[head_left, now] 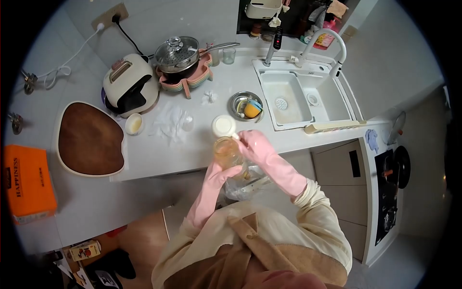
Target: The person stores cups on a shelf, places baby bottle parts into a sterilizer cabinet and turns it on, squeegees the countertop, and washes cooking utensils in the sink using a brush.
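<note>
My left hand, in a pink rubber glove, is closed around a clear glass jar with a yellowish tint inside. The jar is held in front of the counter edge, with its mouth towards me. My right hand, gloved alike, is at the right of the jar's rim with its fingers closed. Something small and white shows at its fingertips, too small to name. Just beyond the jar is a round white lid-like piece; whether the right fingers touch it I cannot tell.
A steel bowl holds a yellow-and-blue sponge. Right of it is a white double sink. Crumpled white tissue, a small white cup, a cream appliance and a lidded pan stand leftward. Below hangs a plastic bag.
</note>
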A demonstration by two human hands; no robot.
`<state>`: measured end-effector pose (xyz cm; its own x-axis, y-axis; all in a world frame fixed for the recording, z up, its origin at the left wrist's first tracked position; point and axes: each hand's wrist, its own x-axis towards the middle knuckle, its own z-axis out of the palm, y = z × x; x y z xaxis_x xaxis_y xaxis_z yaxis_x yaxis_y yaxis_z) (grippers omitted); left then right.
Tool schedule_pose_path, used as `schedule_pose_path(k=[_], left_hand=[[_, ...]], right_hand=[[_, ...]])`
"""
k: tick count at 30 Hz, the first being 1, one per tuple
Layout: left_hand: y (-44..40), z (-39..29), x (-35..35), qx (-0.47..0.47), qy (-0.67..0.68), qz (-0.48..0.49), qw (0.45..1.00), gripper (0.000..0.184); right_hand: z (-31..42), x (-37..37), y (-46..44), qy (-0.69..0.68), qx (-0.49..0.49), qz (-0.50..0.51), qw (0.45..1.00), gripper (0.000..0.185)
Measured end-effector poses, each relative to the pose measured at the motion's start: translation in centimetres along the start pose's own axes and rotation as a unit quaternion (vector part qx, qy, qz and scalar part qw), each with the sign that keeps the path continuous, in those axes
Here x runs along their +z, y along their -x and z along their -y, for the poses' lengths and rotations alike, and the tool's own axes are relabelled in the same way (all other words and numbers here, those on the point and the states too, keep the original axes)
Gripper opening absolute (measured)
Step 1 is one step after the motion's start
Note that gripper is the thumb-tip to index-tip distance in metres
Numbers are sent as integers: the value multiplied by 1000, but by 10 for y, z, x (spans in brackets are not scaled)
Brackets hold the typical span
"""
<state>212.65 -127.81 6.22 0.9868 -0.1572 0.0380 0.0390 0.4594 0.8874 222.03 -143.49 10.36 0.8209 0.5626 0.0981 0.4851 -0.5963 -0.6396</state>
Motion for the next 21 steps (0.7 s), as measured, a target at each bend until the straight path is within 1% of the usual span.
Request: schedule_pose_path(k=[2,3,5,6,8,9,10,11,12,13,14,15,16,18,20,21], left_hand=[[6,-1,-3,-5,22,9,1000,71],[10,-2,-5,-14,28,-3,999,71],[16,-3,-9,-30,40,-29,998,70],[17,-1,-10,-19,29,-28,999,69],[17,7,-12,3,9,-26,1000,67],[17,5,-11,-4,29,-31,999,66],[17,0,-10,-11,50,-37,998,64],[16,-3,-9,-18,71,-42,996,63],[15,-3,-11,-8,73,-39,996,62],[16,-3,-13,1,76,-36,996,61],[16,-1,-14,10,80,-34,996,60],[14,2,-15,49,36,-36,998,58],[14,3,-17,36,56,-21,998,58],[15,3,-19,10,98,9,995,58],[15,1,-17,37,53,-24,998,61],[16,0,-17,51,31,-42,997,63]], right_hand=[[-2,2,2,-85,-20,57,995,13],[-2,3,2,-127,-31,85,988,10],[-19,20,2,-87,-145,28,985,9],[-18,23,0,-66,-201,-1,977,9],[-12,25,5,-11,-142,-19,990,8],[-8,25,8,17,-111,-27,993,8],[-6,32,11,6,-73,-72,995,8],[-5,34,10,6,-43,-87,995,9],[-4,35,9,5,-13,-102,995,10],[-1,30,9,15,11,-87,996,12],[-1,32,8,21,6,-81,996,13],[0,33,8,26,1,-76,997,15],[0,34,8,31,-4,-71,997,16],[-1,31,3,-5,-29,-48,998,16],[-6,26,-5,-57,-45,-14,997,16],[-8,11,-12,-74,-83,-21,994,15]])
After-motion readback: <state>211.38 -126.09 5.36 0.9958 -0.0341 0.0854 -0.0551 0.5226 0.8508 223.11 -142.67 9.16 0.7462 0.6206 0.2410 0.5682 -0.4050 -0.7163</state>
